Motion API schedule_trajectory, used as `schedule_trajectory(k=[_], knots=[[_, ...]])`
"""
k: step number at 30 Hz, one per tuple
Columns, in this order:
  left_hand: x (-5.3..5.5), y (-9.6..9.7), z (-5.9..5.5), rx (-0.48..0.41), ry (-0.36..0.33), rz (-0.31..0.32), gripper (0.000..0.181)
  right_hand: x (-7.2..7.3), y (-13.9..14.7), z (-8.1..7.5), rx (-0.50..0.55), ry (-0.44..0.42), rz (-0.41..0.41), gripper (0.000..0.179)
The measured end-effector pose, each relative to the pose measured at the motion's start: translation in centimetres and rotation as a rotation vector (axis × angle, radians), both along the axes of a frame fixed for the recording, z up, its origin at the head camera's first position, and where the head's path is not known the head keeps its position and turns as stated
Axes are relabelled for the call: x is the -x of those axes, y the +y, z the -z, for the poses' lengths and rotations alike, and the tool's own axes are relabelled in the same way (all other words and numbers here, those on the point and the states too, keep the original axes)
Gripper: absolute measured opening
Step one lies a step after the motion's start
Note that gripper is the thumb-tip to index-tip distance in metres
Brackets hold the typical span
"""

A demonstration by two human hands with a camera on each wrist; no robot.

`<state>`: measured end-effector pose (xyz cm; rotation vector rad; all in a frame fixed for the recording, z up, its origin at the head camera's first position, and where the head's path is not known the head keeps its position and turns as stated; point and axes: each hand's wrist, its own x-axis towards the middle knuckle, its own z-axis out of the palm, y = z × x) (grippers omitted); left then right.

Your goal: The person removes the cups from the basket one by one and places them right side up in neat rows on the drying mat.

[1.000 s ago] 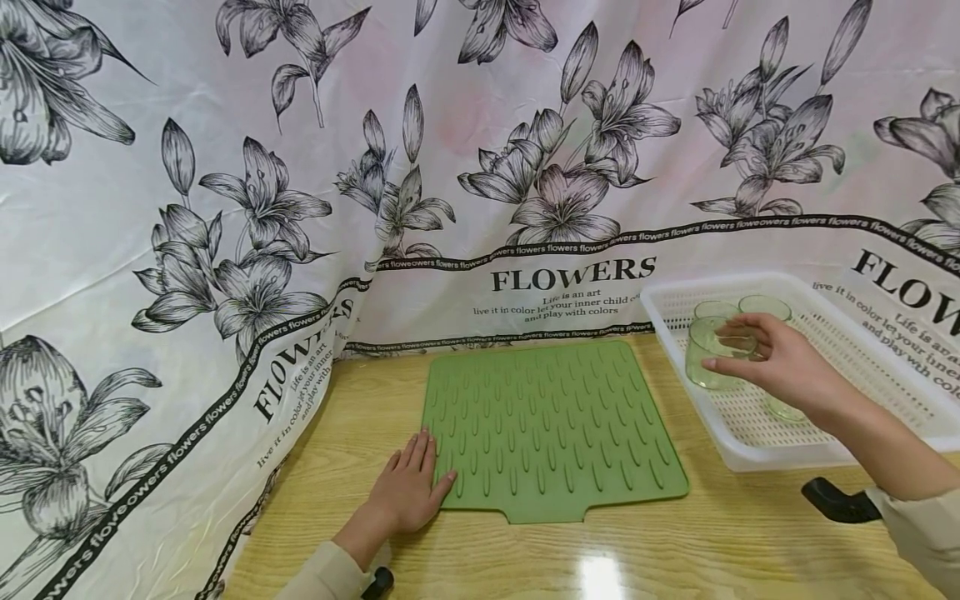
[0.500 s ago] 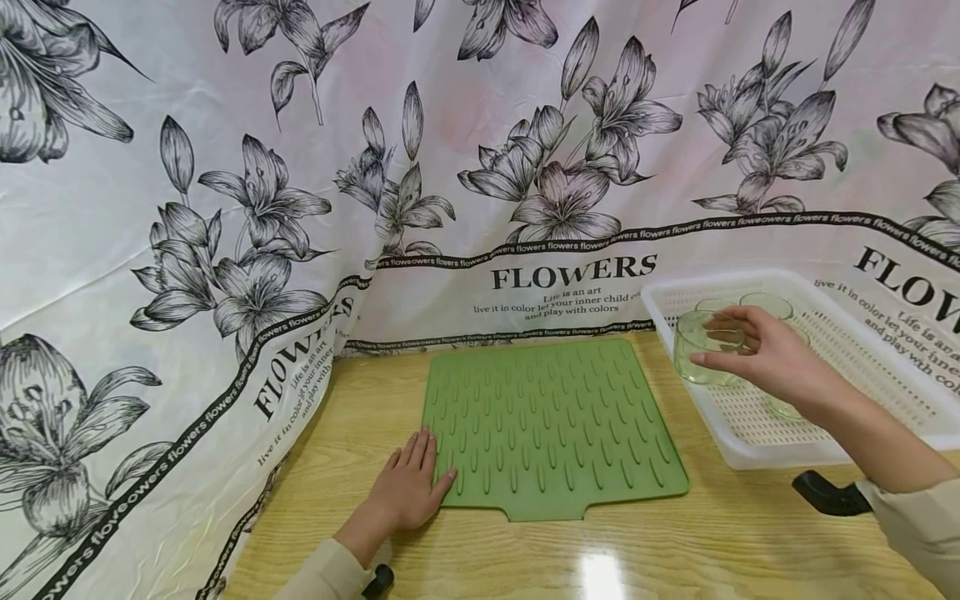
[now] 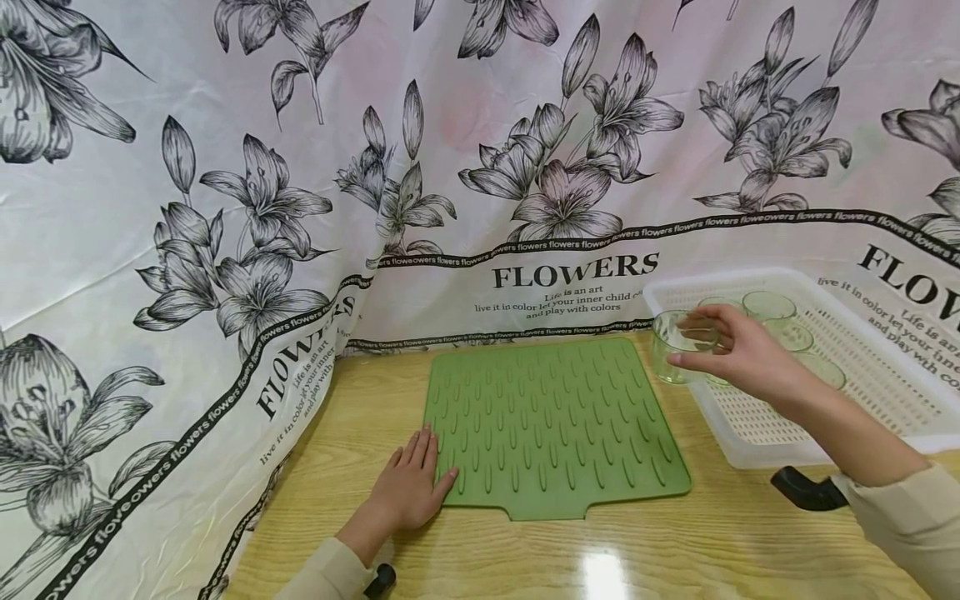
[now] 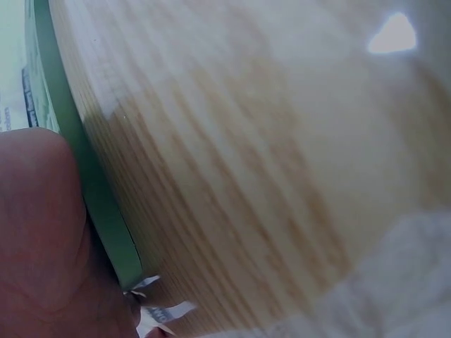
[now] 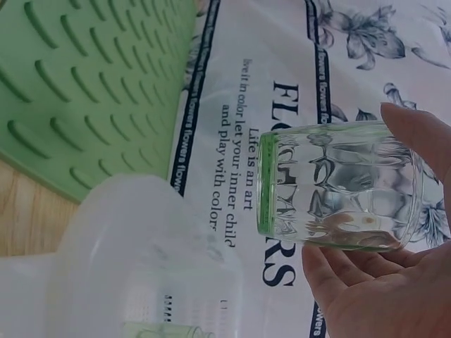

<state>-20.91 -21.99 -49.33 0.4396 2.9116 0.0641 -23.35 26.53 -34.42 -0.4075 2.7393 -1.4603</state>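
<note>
The right hand (image 3: pixel 750 358) gripped a glass (image 3: pixel 666 348), spread to its width; keeping it clear of the basket (image 3: pixel 742 456) beneath seemed wise, the left hand (image 3: pixel 408 492) flat against the mat (image 3: pixel 551 429).

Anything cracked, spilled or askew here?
Nothing stands out: the tumbler in the right grip shows no visible crack, the green ridged mat lies flat, other tumblers are in the white basket. Bright patch on the wooden table looks like glare, not a spill.
</note>
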Motion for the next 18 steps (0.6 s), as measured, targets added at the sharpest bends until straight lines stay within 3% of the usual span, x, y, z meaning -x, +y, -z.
schedule_trajectory(k=[9,18], knots=[[0.4,-0.2,0.3,-0.002,0.007,0.004,0.081,0.0,-0.8,-0.3,0.028,-0.01,-0.013,0.088],[-0.1,0.1,-0.4,-0.013,-0.009,0.001,0.083,0.1,-1.7,-0.4,0.038,0.002,-0.022,0.087]])
